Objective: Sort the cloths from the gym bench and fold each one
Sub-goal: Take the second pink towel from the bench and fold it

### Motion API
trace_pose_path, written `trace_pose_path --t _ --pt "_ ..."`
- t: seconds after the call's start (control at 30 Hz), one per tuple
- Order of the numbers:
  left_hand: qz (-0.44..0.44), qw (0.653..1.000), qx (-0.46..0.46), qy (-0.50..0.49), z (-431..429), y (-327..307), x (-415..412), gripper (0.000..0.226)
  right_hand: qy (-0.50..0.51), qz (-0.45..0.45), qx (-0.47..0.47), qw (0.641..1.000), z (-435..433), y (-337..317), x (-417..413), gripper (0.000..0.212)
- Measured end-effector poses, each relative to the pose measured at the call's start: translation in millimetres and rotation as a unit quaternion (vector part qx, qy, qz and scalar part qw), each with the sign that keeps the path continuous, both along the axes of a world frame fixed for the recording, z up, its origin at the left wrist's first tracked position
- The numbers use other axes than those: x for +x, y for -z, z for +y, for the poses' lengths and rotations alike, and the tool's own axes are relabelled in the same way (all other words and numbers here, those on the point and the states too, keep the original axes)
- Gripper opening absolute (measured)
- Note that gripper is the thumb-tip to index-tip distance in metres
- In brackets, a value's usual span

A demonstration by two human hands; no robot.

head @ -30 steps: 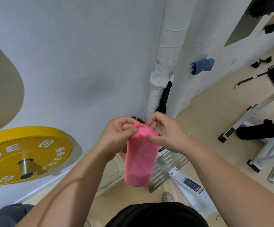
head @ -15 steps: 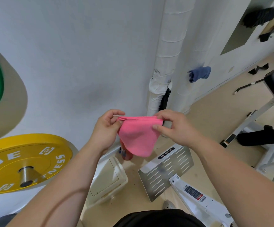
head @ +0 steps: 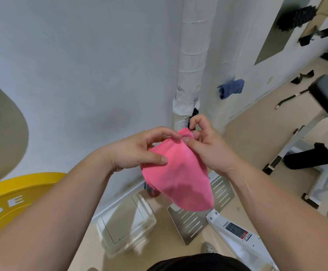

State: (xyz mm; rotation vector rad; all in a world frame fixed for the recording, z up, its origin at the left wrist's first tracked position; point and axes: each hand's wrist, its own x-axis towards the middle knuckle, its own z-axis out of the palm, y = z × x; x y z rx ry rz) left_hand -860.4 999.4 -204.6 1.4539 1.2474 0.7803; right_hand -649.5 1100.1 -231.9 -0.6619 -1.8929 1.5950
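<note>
Here a pink cloth (head: 178,173) is held in mid-air, chest-high before a white wall (head: 81,65). It is judged light, soft and limp, apt to sag, so it is best taken at corners or along a folded edge. Its bunched top is pinched by the right hand (head: 208,147), thumb against fingers. Its left edge is gripped by the left hand (head: 135,151), thumb laid on the front, and the rest hangs below.
</note>
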Motion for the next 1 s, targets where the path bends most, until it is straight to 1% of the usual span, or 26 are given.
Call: trace_pose_path --t 0.07,0.13,0.17,0.23,0.3,0.33,0.4,0.47,0.53,0.6,0.7,0.77,0.87,0.93,1.0 --pt "0.047 0.999 -0.007 0.001 9.1 -6.0 4.4 0.042 0.007 0.003 0.007 1.000 2.8 -0.8 1.5 0.025" --pt "0.082 0.996 -0.010 -0.034 18.7 -9.1 9.0 0.040 0.026 0.011 0.020 0.999 6.3 1.1 3.1 0.028" --pt "0.086 0.995 -0.003 -0.056 23.4 -9.8 11.4 0.040 0.040 0.020 0.016 0.999 7.0 1.3 3.8 0.031" --pt "0.068 0.993 0.002 -0.097 29.8 -11.2 15.2 0.046 0.059 0.050 -0.022 0.997 8.4 0.3 8.1 0.035" --pt "0.052 0.991 0.001 -0.120 35.4 -11.7 18.0 0.051 0.054 0.069 -0.069 0.994 12.2 1.0 15.2 0.040" --pt "0.049 0.990 0.001 -0.130 38.5 -12.9 19.9 0.052 0.041 0.066 -0.076 0.994 15.2 3.0 18.3 0.041" --pt "0.040 0.987 0.016 -0.154 44.0 -17.8 27.5 0.055 0.008 0.052 -0.077 0.996 22.8 10.8 23.9 0.034" --pt "0.005 0.979 0.038 -0.200 51.2 -24.2 36.7 0.056 -0.025 0.034 -0.098 0.994 30.1 19.5 28.5 0.028" --pt "-0.032 0.966 0.055 -0.252 60.8 -29.3 43.9 0.061 -0.054 -0.015 -0.090 0.994 39.8 30.0 33.5 0.026" --pt "-0.046 0.948 0.074 -0.305 70.7 -29.5 46.8 0.056 -0.087 -0.100 -0.037 0.990 54.2 39.7 40.7 0.027" --pt "-0.039 0.913 0.080 -0.398 84.3 -14.7 47.1 0.058 -0.129 -0.186 0.018 0.974 84.8 53.8 59.7 0.031" --pt "-0.027 0.890 0.063 -0.451 88.3 3.7 49.3 0.061 -0.134 -0.208 0.031 0.968 105.5 61.4 78.0 0.032" --pt "-0.005 0.865 0.027 -0.502 88.9 35.4 57.6 0.062 -0.117 -0.203 -0.014 0.972 139.7 81.8 114.1 0.030" --pt "-0.002 0.848 0.011 -0.529 88.8 51.5 68.6 0.064 -0.121 -0.214 -0.077 0.966 160.8 96.4 140.8 0.030" --pt "-0.003 0.837 0.004 -0.546 90.0 62.0 83.6 0.065 -0.108 -0.192 -0.152 0.964 175.7 108.1 163.2 0.031"
